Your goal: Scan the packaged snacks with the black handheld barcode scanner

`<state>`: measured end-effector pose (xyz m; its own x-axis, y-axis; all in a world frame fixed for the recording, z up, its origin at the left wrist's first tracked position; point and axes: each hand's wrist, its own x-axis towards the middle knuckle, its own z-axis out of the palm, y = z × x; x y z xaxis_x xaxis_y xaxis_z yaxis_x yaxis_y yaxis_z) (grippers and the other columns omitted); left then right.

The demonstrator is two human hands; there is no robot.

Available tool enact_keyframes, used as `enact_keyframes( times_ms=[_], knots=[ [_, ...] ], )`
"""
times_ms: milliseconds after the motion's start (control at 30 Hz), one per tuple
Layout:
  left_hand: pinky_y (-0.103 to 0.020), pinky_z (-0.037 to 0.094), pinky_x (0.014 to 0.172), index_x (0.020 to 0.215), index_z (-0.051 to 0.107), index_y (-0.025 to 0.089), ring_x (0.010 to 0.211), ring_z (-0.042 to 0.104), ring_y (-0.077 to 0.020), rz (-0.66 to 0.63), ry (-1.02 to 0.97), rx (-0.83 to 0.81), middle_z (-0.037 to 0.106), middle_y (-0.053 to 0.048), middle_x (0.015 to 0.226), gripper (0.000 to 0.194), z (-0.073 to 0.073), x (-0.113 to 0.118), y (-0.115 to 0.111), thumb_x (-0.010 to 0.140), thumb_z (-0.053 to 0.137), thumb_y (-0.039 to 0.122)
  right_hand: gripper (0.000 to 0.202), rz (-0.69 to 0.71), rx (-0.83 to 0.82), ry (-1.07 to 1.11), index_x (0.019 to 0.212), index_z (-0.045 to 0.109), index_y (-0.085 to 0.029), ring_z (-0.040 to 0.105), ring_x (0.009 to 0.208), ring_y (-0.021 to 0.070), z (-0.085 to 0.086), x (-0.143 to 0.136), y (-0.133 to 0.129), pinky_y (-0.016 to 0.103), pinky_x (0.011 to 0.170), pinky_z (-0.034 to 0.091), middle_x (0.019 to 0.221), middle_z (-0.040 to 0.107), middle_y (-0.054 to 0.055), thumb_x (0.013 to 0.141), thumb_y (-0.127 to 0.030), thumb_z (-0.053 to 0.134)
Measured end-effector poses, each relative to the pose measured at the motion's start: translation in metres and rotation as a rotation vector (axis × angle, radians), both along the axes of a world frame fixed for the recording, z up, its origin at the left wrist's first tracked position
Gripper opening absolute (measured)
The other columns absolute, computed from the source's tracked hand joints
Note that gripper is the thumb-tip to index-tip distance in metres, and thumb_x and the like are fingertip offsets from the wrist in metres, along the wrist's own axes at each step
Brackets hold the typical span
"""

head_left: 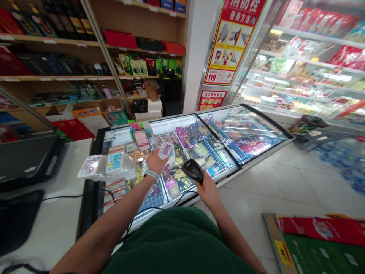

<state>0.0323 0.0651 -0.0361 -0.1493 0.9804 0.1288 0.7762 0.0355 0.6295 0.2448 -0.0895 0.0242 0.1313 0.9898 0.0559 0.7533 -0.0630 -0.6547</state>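
the left hand (156,161) reaches over the glass-topped freezer (264,156), left of its middle, with thumb and fingers closed on the near end of a small clear pack (165,150) with purple print. the pack is above the glass; whether it also rests on something below, i cannot tell. a pale watch strap (151,174) circles that wrist. the right hand (207,188) is wrapped around the handle of a black scanner (193,170), held over the near edge of the freezer, its head turned toward the pack. the two hands are apart, with the scanner head between them.

near the left end of the freezer lie more clear packs: one with purple print (91,166) reaches out past the edge toward the counter (67,217), and one with a blue label (115,163) sits just beside it. a bright bundle (133,126), partly blurred, is at the far left corner. a black cord (148,208) runs along the near edge. under the glass, a blue wire basket (214,153) stands among bagged foods. a green shirt (182,243) covers the person's front, right up by the near edge.
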Motion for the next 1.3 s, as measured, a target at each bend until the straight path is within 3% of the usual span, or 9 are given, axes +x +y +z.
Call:
enact_keyframes(
  times_ms=[200,533,933,1300],
  knots=[
    [-0.043,0.033,0.103,0.129,0.052,0.023,0.118,0.049,-0.0299,-0.030,0.179,0.136,0.059,-0.010,0.123,0.063,0.004,-0.035,-0.014,0.071,0.069,0.040,0.021,-0.019,-0.031,0.006,0.105,0.053,-0.016,0.062,0.094,0.0254,-0.003,0.001,0.002,0.033,0.079,0.044,0.098,0.065,0.011,0.085,-0.021,0.054],
    [-0.041,0.023,0.108,0.132,0.050,0.027,0.125,0.045,-0.0266,-0.155,0.287,0.340,0.055,-0.008,0.131,0.060,0.010,-0.068,-0.047,0.077,0.063,0.048,0.014,0.051,-0.011,0.010,0.097,0.052,-0.017,0.061,0.085,0.0238,0.012,-0.010,0.003,0.031,0.073,0.043,0.091,0.063,0.009,0.084,-0.021,0.053],
    [-0.045,0.014,0.112,0.132,0.051,0.028,0.127,0.044,-0.0281,-0.175,0.310,0.358,0.053,-0.008,0.135,0.058,0.026,-0.070,-0.062,0.078,0.062,0.047,0.015,0.167,0.047,0.033,0.096,0.051,-0.018,0.058,0.088,0.0224,0.017,-0.020,0.001,0.032,0.075,0.044,0.093,0.061,0.007,0.082,-0.017,0.054],
    [-0.046,0.011,0.113,0.134,0.049,0.029,0.127,0.044,-0.0269,-0.176,0.322,0.382,0.053,-0.008,0.134,0.057,0.020,-0.070,-0.062,0.081,0.060,0.047,0.021,0.197,0.064,0.018,0.102,0.051,-0.018,0.058,0.091,0.0233,0.013,-0.019,0.001,0.034,0.079,0.044,0.095,0.061,0.008,0.081,-0.017,0.053]
  ],
)
